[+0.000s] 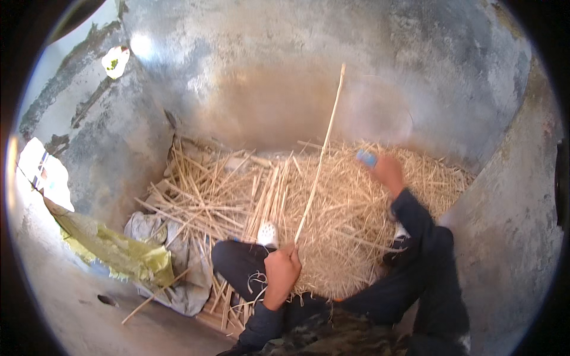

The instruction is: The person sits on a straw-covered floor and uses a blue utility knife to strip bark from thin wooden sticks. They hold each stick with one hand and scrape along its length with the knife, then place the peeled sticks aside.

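My left hand (281, 274) is closed around the lower end of a long, thin, pale stick (319, 169). From that fist the stick rises, leaning slightly right, with its far tip against the view of the back wall. My right hand (389, 173) is closed on a small blue object (366, 158), held to the right of the stick and apart from it. Motion blur hides what kind of object it is. Below both hands spreads a thick heap of straw-coloured shavings (344, 258). Several pale strips hang by my left wrist.
Loose sticks (205, 193) lie crosswise at the left, with a straighter bundle (270, 196) beside the shavings. A crumpled grey sack (193, 296) and torn yellow-green sheet (113, 246) are at the left wall. Rough grey walls (237, 71) surround me. A white shoe (268, 235) stands near the bundle.
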Motion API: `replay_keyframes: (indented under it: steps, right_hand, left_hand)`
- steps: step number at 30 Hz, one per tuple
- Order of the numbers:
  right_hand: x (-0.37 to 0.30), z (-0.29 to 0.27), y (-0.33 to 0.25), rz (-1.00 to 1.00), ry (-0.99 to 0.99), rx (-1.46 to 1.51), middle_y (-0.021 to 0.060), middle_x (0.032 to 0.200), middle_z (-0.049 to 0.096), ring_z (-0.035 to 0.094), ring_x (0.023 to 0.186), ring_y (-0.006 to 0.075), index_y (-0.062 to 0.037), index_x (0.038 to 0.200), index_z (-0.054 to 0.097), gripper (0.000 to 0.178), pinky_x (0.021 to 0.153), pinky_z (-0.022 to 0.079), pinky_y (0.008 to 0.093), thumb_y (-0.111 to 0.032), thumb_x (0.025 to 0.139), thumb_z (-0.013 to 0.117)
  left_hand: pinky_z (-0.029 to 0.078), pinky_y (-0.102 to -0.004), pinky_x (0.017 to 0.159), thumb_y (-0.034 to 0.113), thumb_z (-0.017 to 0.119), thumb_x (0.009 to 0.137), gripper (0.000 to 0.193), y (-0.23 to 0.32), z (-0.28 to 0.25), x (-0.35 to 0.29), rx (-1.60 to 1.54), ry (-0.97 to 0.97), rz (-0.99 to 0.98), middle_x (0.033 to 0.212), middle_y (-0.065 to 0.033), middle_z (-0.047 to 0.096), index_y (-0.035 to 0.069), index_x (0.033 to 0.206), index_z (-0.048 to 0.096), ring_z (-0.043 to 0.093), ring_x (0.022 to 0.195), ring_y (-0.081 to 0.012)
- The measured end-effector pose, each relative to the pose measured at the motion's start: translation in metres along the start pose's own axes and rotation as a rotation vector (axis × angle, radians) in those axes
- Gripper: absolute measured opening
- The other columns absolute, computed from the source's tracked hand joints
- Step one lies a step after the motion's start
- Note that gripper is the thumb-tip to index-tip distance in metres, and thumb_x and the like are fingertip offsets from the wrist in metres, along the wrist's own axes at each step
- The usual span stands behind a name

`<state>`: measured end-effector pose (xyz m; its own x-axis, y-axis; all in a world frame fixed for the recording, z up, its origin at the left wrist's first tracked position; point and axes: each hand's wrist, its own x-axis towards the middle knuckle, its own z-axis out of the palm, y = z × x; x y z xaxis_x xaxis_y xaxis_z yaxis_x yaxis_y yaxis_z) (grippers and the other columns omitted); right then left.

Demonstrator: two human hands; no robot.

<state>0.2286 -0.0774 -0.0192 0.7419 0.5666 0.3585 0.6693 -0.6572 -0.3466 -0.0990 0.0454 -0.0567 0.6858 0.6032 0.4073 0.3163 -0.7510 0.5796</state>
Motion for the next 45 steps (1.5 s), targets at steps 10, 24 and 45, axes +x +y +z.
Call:
replay_keyframes:
  steps: [10,24,45]
  right_hand:
    - [-0.106,0.006,-0.082,-0.519,0.153,0.113,0.0084,0.047,0.049,0.052,0.042,0.0275,-0.0107,0.064,0.051,0.059,0.044,0.038,0.0395,-0.068,0.079,0.055]
    - [0.023,-0.024,0.028,-0.643,0.215,-0.432,0.0071,0.045,0.053,0.055,0.041,0.0227,-0.0121,0.061,0.063,0.075,0.04,0.04,0.0365,-0.083,0.072,0.042]
    - [-0.096,-0.018,-0.067,-0.261,0.218,0.242,0.0042,0.05,0.042,0.045,0.043,0.0169,-0.0064,0.081,0.051,0.049,0.044,0.036,0.035,-0.054,0.092,0.049]
  left_hand:
    - [0.043,-0.0425,0.049,0.007,0.06,0.084,0.013,0.049,-0.006,-0.012,-0.144,0.06,0.017,0.065,-0.0194,0.057,0.0,0.093,0.065,0.058,0.058,-0.0372]
    - [0.044,-0.0426,0.048,0.006,0.06,0.085,0.013,0.054,0.002,-0.047,-0.096,-0.049,0.142,0.065,-0.0212,0.058,-0.002,0.094,0.063,0.059,0.058,-0.0372]
    - [0.04,-0.0401,0.045,0.002,0.062,0.082,0.003,0.045,0.006,-0.044,-0.176,0.094,0.068,0.059,-0.0173,0.051,0.0,0.079,0.062,0.054,0.05,-0.0343]
